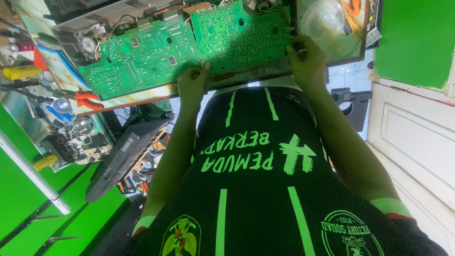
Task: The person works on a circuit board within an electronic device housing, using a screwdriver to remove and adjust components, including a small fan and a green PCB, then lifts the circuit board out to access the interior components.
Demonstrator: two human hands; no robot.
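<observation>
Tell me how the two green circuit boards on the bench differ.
The left board is wider and sits tilted, its far end running toward the bench's edge; the right board is squarer and lies straighter. The left hand touches the near edge where the boards meet, while the right hand grips the right board's outer corner. The left board shows a few dark chips; the right shows mostly fine traces. Both are green, solder side up.
</observation>
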